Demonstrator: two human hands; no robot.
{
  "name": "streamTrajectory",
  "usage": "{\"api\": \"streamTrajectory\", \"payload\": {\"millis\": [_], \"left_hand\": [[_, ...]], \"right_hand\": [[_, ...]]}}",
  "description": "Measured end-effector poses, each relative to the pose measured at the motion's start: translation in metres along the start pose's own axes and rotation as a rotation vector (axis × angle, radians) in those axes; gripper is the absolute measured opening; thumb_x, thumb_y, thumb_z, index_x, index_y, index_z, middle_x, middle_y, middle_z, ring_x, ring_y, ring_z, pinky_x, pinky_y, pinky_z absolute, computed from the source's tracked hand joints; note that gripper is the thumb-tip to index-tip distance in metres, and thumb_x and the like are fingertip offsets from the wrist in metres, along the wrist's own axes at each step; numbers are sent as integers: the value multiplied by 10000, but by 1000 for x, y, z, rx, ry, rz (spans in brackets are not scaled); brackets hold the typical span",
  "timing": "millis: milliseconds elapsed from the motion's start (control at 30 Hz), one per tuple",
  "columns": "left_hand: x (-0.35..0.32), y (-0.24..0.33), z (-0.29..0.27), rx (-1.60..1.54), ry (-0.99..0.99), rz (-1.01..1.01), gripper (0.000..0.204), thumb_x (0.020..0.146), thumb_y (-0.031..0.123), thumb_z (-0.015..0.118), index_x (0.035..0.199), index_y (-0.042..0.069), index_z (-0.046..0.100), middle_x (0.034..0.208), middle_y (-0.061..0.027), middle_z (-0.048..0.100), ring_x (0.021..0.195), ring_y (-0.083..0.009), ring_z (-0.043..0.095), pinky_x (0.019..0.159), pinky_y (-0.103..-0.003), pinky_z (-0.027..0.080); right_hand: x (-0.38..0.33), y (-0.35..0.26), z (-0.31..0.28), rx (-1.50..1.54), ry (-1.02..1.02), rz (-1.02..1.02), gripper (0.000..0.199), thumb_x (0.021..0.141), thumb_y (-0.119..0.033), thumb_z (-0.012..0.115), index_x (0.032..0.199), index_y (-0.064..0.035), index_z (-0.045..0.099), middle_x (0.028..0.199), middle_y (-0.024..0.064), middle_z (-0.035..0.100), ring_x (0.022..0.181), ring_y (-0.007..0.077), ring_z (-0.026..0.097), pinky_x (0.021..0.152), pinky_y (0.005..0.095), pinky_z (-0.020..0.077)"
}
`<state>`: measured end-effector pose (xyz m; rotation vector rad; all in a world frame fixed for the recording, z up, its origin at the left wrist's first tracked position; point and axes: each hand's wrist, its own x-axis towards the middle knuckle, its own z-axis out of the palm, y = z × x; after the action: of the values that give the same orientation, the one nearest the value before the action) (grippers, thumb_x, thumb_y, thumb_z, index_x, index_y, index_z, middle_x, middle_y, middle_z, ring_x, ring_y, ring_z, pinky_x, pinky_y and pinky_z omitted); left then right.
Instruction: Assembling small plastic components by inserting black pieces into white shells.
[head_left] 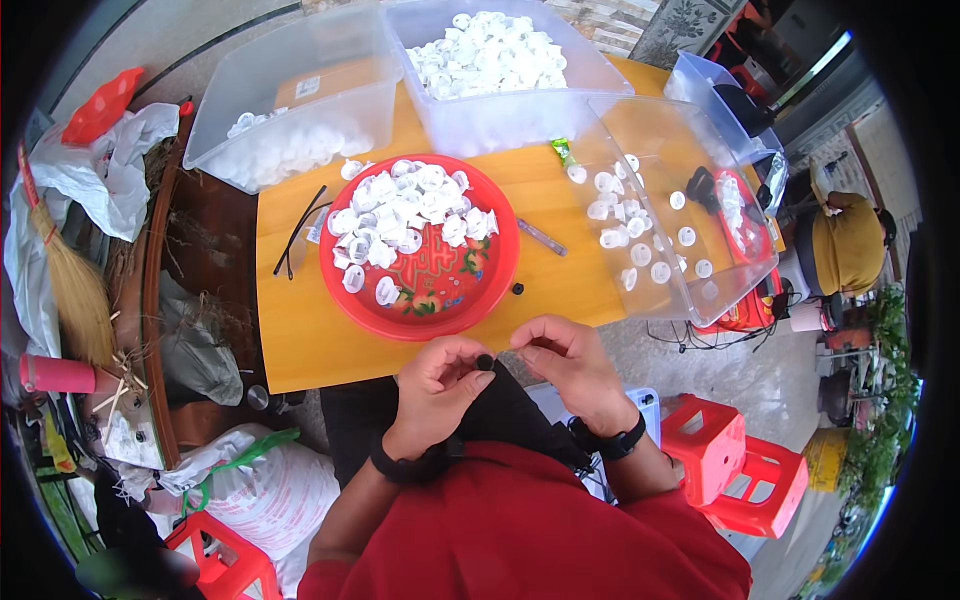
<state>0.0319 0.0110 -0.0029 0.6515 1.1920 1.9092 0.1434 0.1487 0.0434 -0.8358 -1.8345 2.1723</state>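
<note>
A small black piece [485, 362] is pinched by the curled left hand [437, 387]; the right hand [570, 368] is part-curled, fingertips close together; whether anything is gripped there cannot be told.

Red shirt [510, 535], dark trousers [358, 425], left hand [435, 392] with black wristband [396, 464], right hand [575, 368] with black strap [625, 440]

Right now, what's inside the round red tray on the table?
White pieces are heaped toward the far side of the red tray; its bare near-right part shows a colourful pattern. Lower pieces and the bottom beneath are hidden.
</note>
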Motion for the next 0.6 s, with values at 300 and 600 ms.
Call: {"api": "streamTrajectory", "payload": {"millis": [300, 600], "left_hand": [[-5, -6, -10, 16, 2, 163, 228, 757, -105, 614, 972, -39, 577, 960, -111, 582, 877, -159, 575, 785, -278, 482], [-12, -7, -11, 90, 59, 198, 278, 728, -110, 640, 985, -14, 595, 960, -68, 591, 800, -98, 551, 690, -221, 457]], "right_hand": [[-10, -18, 23, -166, -33, -89, 101, 815, 2, 560, 916, 3, 558, 810, -11, 551, 741, 30, 502, 649, 184, 423], [-7, -9, 35, -215, -3, -113, 114, 793, 23, 563, 904, 4, 545, 802, -11, 552, 721, 24, 505, 633, 181, 426]]}}
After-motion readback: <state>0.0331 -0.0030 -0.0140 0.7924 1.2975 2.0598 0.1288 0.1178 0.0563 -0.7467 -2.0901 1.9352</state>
